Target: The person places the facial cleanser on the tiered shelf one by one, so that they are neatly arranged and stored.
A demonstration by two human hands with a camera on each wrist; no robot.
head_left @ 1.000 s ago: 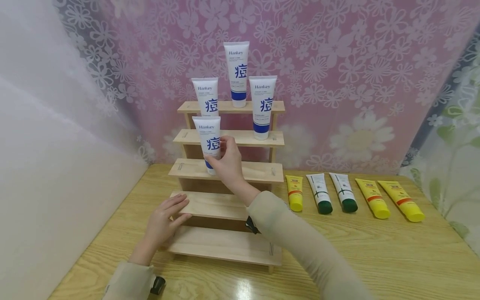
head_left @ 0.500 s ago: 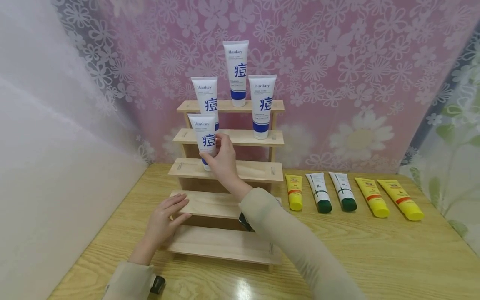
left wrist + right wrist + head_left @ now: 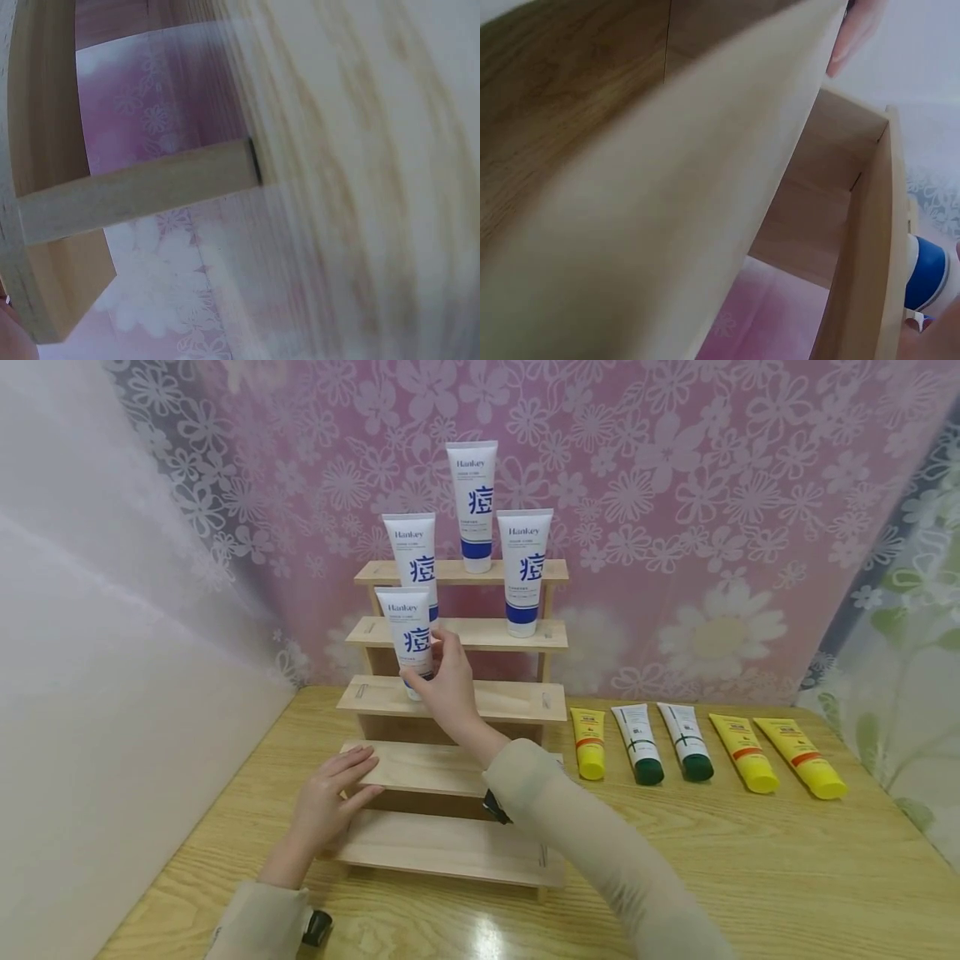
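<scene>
A stepped wooden rack (image 3: 442, 847) stands on the table. My right hand (image 3: 448, 690) grips a white and blue tube (image 3: 405, 625) near its lower part, thumb in front, with the cap at the left part of the middle shelf. Behind it another such tube (image 3: 411, 547) stands on the shelf above, with a third (image 3: 522, 568) to its right and one more (image 3: 474, 506) on the top shelf. The fingers of my left hand (image 3: 327, 797) rest on the left end of the second shelf from the bottom. Blue on a tube (image 3: 928, 274) shows in the right wrist view.
Right of the rack lie a yellow tube (image 3: 590, 743), two white tubes with green caps (image 3: 637, 745) and two more yellow tubes (image 3: 801, 760), in a row on the wooden table (image 3: 720, 868). Behind hangs a pink flowered curtain (image 3: 637, 527); a white surface (image 3: 135, 677) is at the left.
My right hand has moved slightly left along the middle shelf with the tube, mostly in the first half second. My left hand has stayed at the rack.
</scene>
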